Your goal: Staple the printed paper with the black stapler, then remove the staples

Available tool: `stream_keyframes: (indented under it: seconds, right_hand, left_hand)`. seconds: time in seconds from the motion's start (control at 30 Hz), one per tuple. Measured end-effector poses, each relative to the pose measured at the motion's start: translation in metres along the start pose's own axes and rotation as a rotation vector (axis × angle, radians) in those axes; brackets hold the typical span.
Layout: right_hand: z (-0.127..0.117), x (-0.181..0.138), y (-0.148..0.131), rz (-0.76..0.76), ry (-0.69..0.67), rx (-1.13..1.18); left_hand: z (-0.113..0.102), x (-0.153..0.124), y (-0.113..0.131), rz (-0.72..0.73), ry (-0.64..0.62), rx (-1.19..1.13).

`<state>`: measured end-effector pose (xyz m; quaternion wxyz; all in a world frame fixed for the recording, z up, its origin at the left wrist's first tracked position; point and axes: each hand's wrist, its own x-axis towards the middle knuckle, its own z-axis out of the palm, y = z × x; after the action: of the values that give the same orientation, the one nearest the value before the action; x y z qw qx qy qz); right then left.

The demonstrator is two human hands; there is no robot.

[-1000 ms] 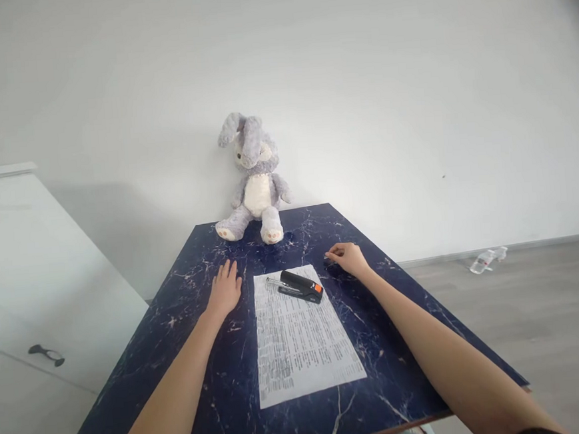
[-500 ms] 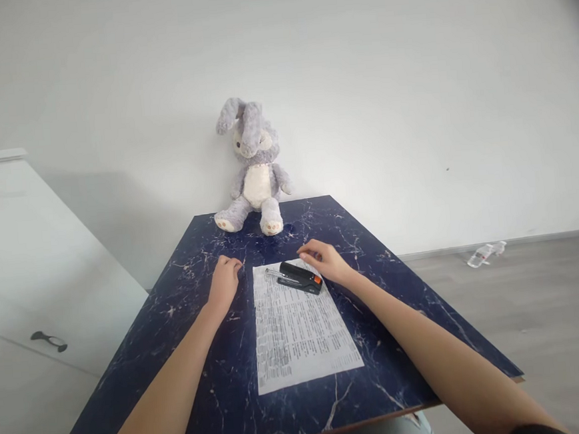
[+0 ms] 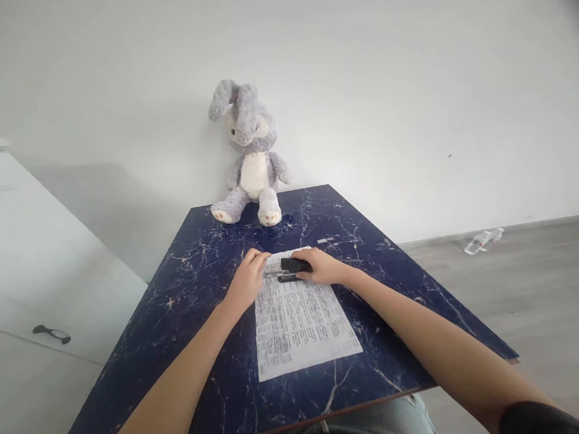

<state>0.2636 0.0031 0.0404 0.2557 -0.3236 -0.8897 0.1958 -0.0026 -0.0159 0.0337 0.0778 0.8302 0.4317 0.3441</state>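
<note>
A printed sheet of paper point(image 3: 303, 329) lies on the dark blue marbled table point(image 3: 223, 396). Over its upper part is a black stapler point(image 3: 293, 265), its metal insert sticking out to the left. My right hand point(image 3: 321, 267) is closed around the stapler's right end, covering the orange part there. At the paper's upper left edge, my left hand point(image 3: 248, 277) has its fingers bent together beside the tip of the metal insert. Whether they pinch the insert, the paper or neither is hidden. A small pale strip point(image 3: 325, 241) lies just beyond my right hand.
A grey plush rabbit point(image 3: 252, 156) sits at the table's far edge against the wall. Left of the table stands a white cabinet point(image 3: 37, 263) with a dark handle point(image 3: 51, 334). A clear plastic bottle point(image 3: 482, 242) lies on the floor at right.
My right hand has come down onto the stapler and taken hold of it. My left hand has moved right to the metal insert. The pale strip now shows.
</note>
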Motion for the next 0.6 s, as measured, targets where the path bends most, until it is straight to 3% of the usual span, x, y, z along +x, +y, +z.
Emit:
stream_keyframes:
  seconds: [0.6]
  right_hand:
    - [-0.0014, 0.0006, -0.0014, -0.032, -0.014, -0.042]
  left_hand:
    - [0.0101, 0.0013, 0.0029, -0.16, -0.107, -0.246]
